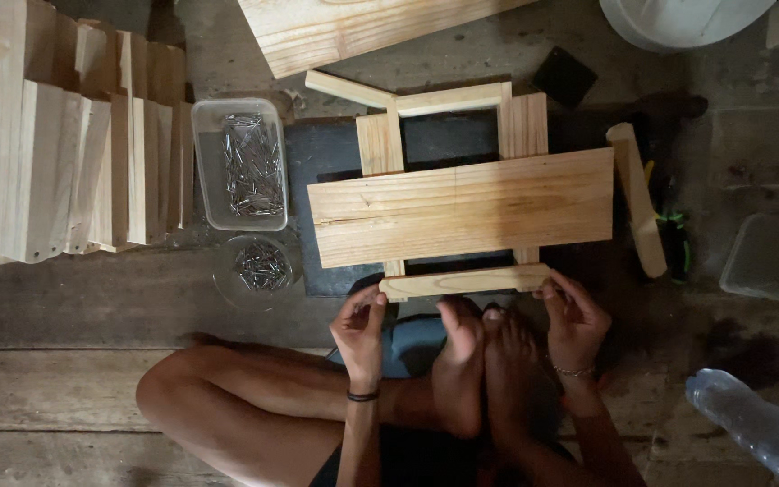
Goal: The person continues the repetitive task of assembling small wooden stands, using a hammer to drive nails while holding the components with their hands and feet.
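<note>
Floor: worn wooden planks (65, 379), dim and stained; the person sits on them with legs folded and bare feet (484, 361) pressed up near the work.
Mat: a dark slab (326, 153) lies under the wooden frame.
Left of the work: a stack of cut boards (65, 171) standing on edge, then a clear rectangular tub of nails (241, 162), with a small round dish of nails (261, 268) just below it.
Top edge: a large pale plank (353, 27) and a white bucket rim (678, 22).
Right: a loose wooden stick (637, 198), a clear plastic box (775, 260) and a plastic bottle (755, 428) lower down.
Frame: a wide board (462, 206) lies across two upright slats, with a narrow front slat (466, 282) along the near edge.
Left hand (360, 329): fingers curled, thumb and fingertips pinching the left end of the front slat.
Right hand (572, 316): fingers bent, gripping the slat's right end from above.
</note>
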